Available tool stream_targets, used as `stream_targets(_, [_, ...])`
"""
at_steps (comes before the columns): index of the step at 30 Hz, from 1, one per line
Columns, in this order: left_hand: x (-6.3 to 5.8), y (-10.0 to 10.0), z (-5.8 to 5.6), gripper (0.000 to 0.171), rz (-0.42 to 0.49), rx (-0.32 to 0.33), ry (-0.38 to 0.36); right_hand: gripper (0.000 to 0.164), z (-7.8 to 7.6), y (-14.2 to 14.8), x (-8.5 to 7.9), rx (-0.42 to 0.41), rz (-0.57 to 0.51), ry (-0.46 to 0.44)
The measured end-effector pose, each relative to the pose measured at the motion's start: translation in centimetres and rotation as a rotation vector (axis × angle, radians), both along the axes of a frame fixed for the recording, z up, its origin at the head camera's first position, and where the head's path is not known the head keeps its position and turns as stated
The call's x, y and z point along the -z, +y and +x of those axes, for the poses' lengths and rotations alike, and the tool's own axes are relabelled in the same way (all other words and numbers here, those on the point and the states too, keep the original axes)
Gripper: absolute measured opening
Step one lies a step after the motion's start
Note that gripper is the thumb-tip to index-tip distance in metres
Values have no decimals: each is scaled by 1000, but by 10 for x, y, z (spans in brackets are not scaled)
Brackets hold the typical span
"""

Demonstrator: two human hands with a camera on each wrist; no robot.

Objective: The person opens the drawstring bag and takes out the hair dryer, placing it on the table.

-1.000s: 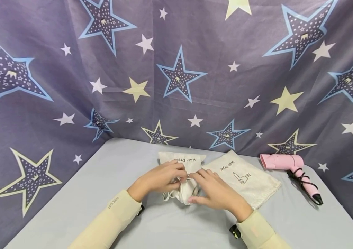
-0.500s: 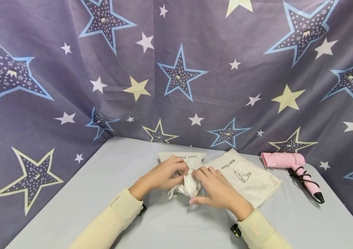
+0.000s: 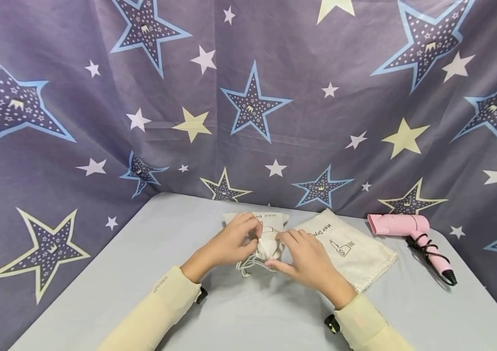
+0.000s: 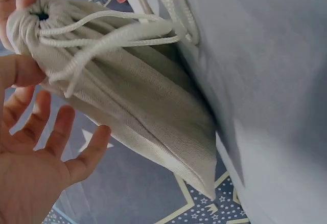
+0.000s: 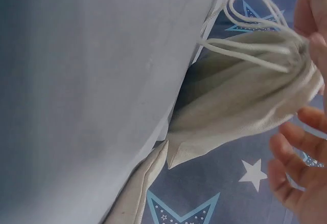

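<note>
A cream drawstring bag (image 3: 270,247) printed "Hair Dryer" lies before me with its gathered mouth lifted toward me. Its white cords (image 4: 125,33) hang in loose loops below the mouth. My left hand (image 3: 235,242) pinches the left side of the mouth between thumb and index finger; its other fingers spread beside the cloth in the left wrist view. On the opposite side my right hand (image 3: 309,258) holds the mouth's edge with thumb and fingertips. A small dark gap shows in the gathers in the left wrist view. What the bag contains is hidden.
A second cream "Hair Dryer" bag (image 3: 353,253) lies flat just right of the hands. Farther right rests a pink hair dryer (image 3: 399,225) with its black cord (image 3: 426,253) wound round the handle. A star-patterned curtain (image 3: 248,156) backs the grey table (image 3: 248,317).
The bag's mouth has risen and tipped farther from me, with both hands moving slightly along with it. Its cords now hang more visibly below. The flat bag and hair dryer stay put.
</note>
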State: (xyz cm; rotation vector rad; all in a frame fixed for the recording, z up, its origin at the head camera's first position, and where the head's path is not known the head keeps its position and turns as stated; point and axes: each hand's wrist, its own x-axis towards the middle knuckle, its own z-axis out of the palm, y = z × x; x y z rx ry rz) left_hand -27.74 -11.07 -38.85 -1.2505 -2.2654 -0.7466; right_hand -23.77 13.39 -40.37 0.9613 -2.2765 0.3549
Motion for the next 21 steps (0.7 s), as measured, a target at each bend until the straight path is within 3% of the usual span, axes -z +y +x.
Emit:
stream_targets(4, [-5,-2,3,14,20,-10,-20,52,-3,-1,2,-14,-85,99])
stream_targets(9, [-6,-3,3,21,-41,-2,0,38,-4,-2,5,-26,-167,166])
stream_targets(14, [0,1,2,28,-81,-53,103,31,-3,-3,5,-44,-169,134])
stream_targets(21, [6,8,4,22,-43,-131,289,29,-1,-4,1,-44,-139,59])
